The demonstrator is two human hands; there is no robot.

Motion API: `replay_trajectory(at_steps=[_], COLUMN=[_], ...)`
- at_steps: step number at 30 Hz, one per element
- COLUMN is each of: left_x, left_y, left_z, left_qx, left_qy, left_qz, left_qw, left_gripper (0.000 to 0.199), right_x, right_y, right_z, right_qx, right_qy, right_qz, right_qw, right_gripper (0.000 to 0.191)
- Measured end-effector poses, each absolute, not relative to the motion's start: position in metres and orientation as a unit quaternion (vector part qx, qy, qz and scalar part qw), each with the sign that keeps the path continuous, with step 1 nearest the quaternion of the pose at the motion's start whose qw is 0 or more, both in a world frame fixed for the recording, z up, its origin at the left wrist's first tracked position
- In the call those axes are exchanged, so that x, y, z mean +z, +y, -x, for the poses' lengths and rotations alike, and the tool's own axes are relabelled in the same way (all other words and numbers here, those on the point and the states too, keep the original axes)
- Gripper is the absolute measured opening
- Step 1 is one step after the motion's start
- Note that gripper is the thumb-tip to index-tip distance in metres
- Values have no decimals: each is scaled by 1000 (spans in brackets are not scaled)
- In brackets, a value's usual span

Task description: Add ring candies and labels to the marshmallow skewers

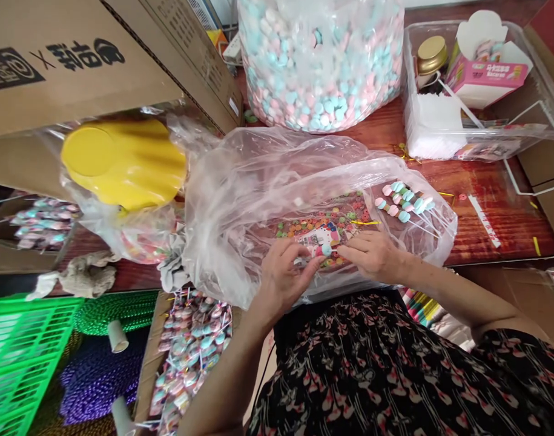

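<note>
My fingers (306,253) on my left hand (283,275) and right hand (372,254) are closed, grasping a pastel candy stick (324,250) just above a clear plastic bag (240,206), with more candy sticks (404,203) lying on it.

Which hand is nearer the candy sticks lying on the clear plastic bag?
Right. The right hand is just below and left of the candy sticks; the left hand is farther left, beyond the right hand.

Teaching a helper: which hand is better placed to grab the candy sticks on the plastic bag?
Right, probably: the right hand sits closer to the candy sticks, while the left hand pinches a candy.
</note>
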State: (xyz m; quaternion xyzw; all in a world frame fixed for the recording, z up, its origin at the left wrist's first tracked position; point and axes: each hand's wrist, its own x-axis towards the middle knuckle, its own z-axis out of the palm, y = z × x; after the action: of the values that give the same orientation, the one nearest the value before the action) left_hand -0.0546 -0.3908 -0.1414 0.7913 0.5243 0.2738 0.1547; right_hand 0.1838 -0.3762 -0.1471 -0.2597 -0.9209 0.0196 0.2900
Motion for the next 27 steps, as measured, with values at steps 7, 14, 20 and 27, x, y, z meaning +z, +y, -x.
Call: replay_trajectory(at_steps=[7,14,20,27], left_x=[-148,-164,-161,-154], left_y=[-434,-465,-468,-466], left_z=[49,63,65,64], left_qx=[212,185,174,106], left_qy=[578,628,651,663], left_qz=[-722,-634,-622,-673], left_qw=[315,412,400,311], left_gripper=[33,35,38,38], right_x=[-176,-201,-210,-215], right_y=[-413,-434,-441,-447], right_z=[-172,-157,-149,-143], right_qx=[36,112,238,211], right_qy=[-921,-888,-851,-890], right_qz=[235,250,255,254], right_qw=[310,369,393,314], right_gripper=[27,21,18,20])
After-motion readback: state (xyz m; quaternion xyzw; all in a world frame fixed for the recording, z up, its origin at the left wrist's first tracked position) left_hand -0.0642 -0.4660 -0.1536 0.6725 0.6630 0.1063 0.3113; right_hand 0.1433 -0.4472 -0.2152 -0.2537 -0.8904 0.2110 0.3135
